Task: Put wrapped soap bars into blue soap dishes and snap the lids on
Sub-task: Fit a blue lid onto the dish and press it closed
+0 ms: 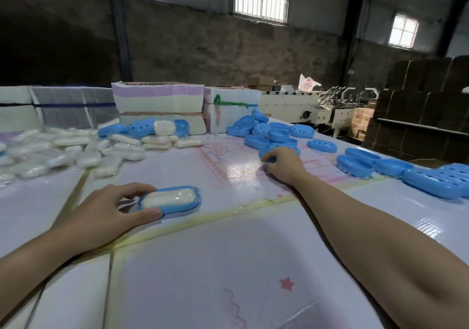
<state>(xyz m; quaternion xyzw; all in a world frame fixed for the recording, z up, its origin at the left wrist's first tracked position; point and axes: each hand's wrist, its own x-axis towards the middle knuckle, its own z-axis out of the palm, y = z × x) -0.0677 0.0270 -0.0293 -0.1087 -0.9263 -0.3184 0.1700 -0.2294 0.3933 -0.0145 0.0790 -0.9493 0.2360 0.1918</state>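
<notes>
At the far left of the bench [228,265] lies my heap of wrapped soap bars [63,148], white in clear film, spilling toward the middle. Behind them stand stacks of flat printed sheets [158,100], with a few blue pieces and one loose bar leaning against them. My left hand [101,214] pinches the near end of a blue soap dish [175,206], thumb on the front rim and fingers curled over the back rim. A wrapped soap bar [166,198] sits inside that dish, which rests flat on the bench with no lid on it. Further right, my right hand [284,162] reaches into the pile of blue lids [269,130], fingers curled down onto one blue piece at the pile's near edge; I cannot tell whether I truly grip it. More blue dishes [396,167] lie scattered along the right edge. Beyond the bench stand a pale machine [291,102] and stacked cardboard boxes [418,87].
</notes>
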